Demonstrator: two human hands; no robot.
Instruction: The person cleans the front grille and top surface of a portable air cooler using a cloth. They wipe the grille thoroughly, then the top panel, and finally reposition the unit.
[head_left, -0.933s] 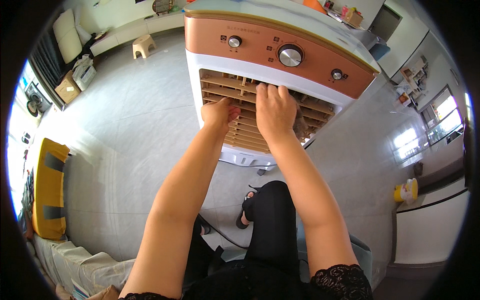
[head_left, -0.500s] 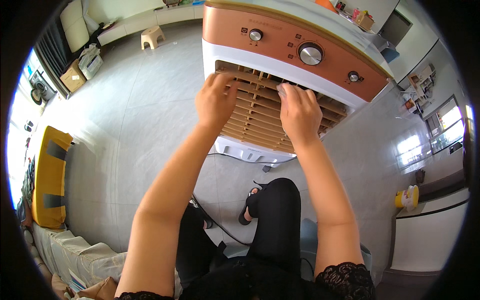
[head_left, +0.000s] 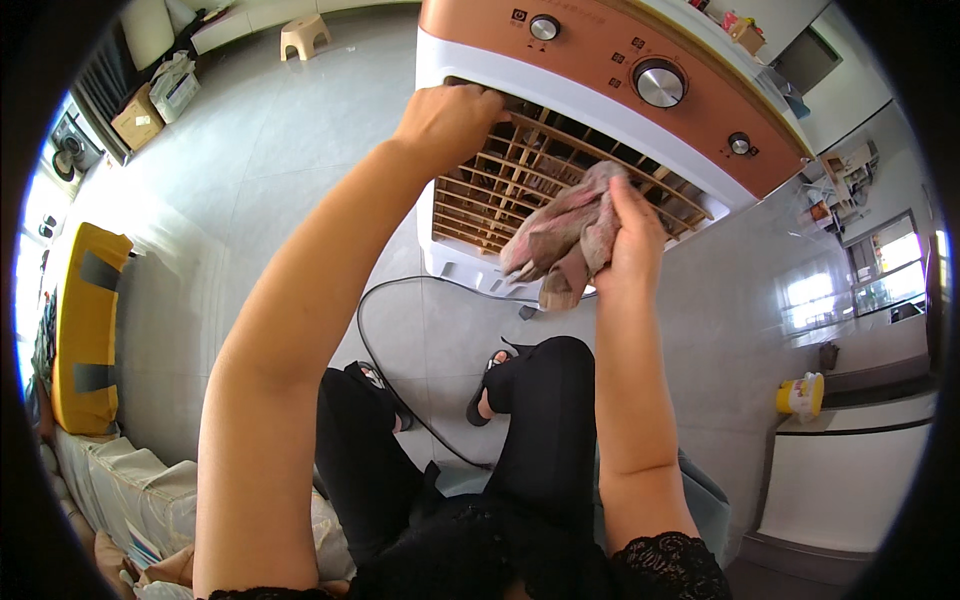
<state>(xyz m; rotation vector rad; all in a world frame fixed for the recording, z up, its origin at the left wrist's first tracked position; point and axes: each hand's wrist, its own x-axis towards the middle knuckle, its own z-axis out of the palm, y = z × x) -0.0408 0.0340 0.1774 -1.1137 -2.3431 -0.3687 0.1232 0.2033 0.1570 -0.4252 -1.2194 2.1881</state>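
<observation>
1. Watching remotely through the head camera, I saw both hands at the front of an upright cooler [head_left: 572, 97] that stood on a grey tiled floor [head_left: 260, 240].
2. The right hand [head_left: 634, 238] grasped a crumpled, stained pinkish-grey cloth [head_left: 568, 235], its folds hanging to the left of the fingers, in front of the lower right part of the brown grille [head_left: 478, 212].
3. The left hand [head_left: 452, 122] lay at the grille's upper left corner, fingers bent inward at the top slats; from where I sat, I could not tell whether they gripped one.
4. Above the opening, I noted a copper-coloured panel [head_left: 600, 72] carrying a large silver knob [head_left: 659, 83] between two smaller ones.
5. A black cord [head_left: 361, 318] looped across the tiles from near the cooler's base toward the seated person's feet, which were in dark sandals below black trousers [head_left: 545, 430].
6. Farther off, my view took in a beige stool [head_left: 304, 40] at the upper left and a yellow bucket [head_left: 800, 396] at the right.
</observation>
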